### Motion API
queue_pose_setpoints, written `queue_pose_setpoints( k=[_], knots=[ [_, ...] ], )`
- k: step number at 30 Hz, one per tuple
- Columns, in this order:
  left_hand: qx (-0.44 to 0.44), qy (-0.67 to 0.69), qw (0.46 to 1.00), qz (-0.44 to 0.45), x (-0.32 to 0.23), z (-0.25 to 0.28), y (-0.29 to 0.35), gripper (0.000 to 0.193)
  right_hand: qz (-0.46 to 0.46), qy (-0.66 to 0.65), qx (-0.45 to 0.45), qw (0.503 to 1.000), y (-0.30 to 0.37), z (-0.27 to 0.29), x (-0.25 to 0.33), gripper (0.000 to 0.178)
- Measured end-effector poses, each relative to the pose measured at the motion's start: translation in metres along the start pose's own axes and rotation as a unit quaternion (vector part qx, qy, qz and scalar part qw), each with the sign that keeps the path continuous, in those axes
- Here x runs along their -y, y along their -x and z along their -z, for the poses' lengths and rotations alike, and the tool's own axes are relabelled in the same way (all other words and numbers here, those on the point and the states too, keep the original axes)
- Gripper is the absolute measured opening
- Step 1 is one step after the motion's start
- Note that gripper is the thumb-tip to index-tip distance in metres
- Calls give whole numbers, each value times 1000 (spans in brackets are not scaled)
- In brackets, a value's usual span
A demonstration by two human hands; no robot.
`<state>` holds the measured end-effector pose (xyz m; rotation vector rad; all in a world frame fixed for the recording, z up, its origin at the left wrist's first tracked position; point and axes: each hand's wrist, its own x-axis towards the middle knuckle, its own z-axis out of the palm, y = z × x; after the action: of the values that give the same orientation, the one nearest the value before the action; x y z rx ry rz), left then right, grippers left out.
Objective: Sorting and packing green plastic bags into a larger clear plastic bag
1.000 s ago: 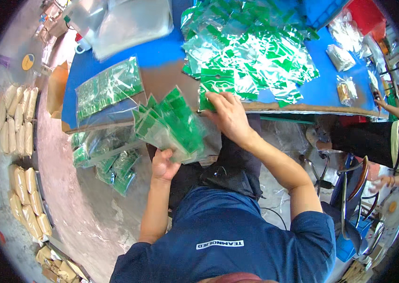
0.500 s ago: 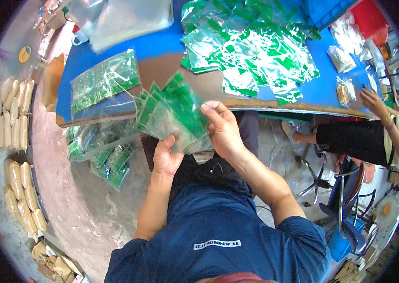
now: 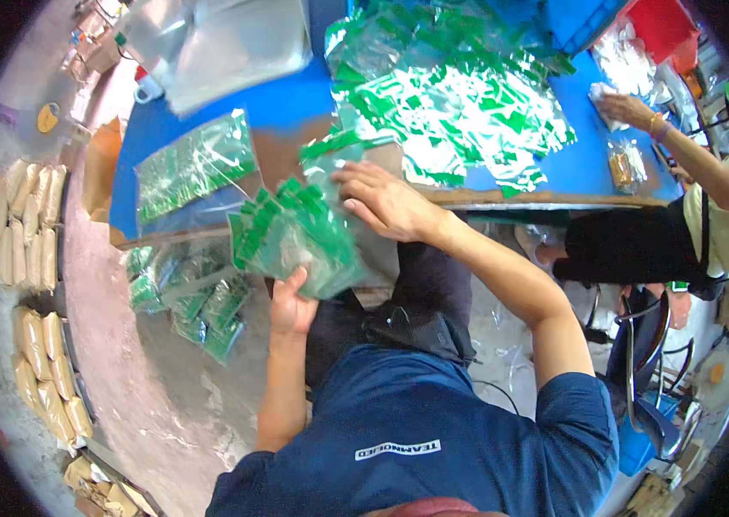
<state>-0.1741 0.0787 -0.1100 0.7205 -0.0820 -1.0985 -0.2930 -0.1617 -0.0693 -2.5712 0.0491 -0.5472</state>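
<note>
My left hand [image 3: 293,302] grips a fanned bunch of clear and green plastic packets [image 3: 300,237] in front of the table edge, thumb on top. To its right, my right hand [image 3: 386,202] reaches over the table edge, fingers stretched out and thumb apart. Its fingertips are at a loose clear packet with a green band [image 3: 330,153], slightly blurred; whether they press on it is hard to see. Beyond lies a large shiny heap of the same green and clear packets [image 3: 476,121]. A large clear bag of green packets [image 3: 196,168] lies on the table at the left.
Clear plastic sheets [image 3: 248,52] and a white mug [image 3: 148,90] are at the back left of the blue table [image 3: 295,93]. Filled bags of green packets [image 3: 209,314] sit below the table. At right a co-worker's hand [image 3: 627,110] touches white items near a red bin [image 3: 662,30].
My right hand has left the bunch and moved up and left to a packet at the table edge. The bunch stays in my left hand, slightly lower. The co-worker's arm has reached farther over the table.
</note>
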Motion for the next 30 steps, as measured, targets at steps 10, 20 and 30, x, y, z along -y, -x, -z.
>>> queue_pose_setpoints(
  k=[10,20,30],
  knots=[
    [13,-10,999,49,21,0,-14,56,-276,362,-311,834,45,113,-107,69],
    [137,66,983,103,22,7,-16,69,-275,-98,-372,881,33,69,-9,24],
    [36,55,992,104,29,14,-23,66,-429,270,-138,851,32,76,-41,56]
  ],
)
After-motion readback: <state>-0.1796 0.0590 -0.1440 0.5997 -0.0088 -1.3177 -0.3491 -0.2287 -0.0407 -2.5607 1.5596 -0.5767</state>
